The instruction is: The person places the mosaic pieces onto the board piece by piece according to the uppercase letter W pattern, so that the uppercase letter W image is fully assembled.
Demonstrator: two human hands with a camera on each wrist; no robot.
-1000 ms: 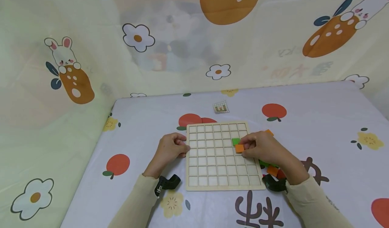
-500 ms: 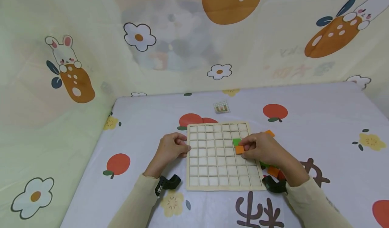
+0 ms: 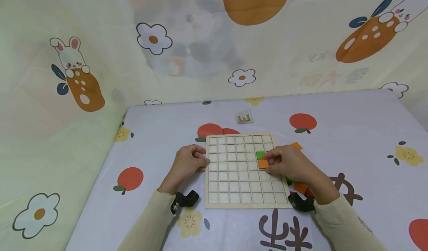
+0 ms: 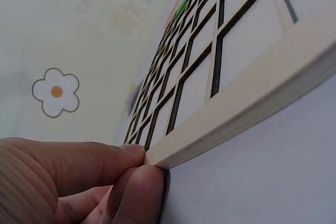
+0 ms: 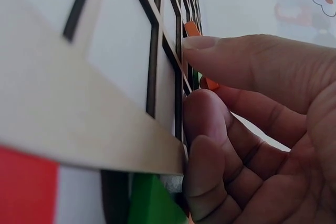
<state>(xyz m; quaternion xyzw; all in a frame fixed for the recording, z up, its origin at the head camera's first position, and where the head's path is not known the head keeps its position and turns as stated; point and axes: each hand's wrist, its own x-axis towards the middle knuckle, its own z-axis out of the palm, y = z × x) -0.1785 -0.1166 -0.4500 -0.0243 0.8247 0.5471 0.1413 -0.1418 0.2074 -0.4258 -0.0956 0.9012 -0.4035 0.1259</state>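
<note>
A pale wooden grid board (image 3: 247,206) lies flat on the table. My left hand (image 3: 188,161) pinches its left edge; the left wrist view has the thumb (image 4: 100,162) on the rim and a finger against the side. Over the board's right part, my right hand (image 3: 291,163) pinches an orange square tile (image 3: 262,164) between thumb and finger. A green square tile (image 3: 260,155) lies just behind it on the grid. In the right wrist view the fingers partly hide the orange tile (image 5: 192,29); whether it sits fully down in a cell I cannot tell.
Loose tiles lie right of the board, partly under my right hand: orange (image 3: 300,187), red (image 3: 309,193) and green (image 3: 290,180). Another orange tile (image 3: 296,145) is farther back. A small card with a grid picture (image 3: 244,116) lies beyond the board.
</note>
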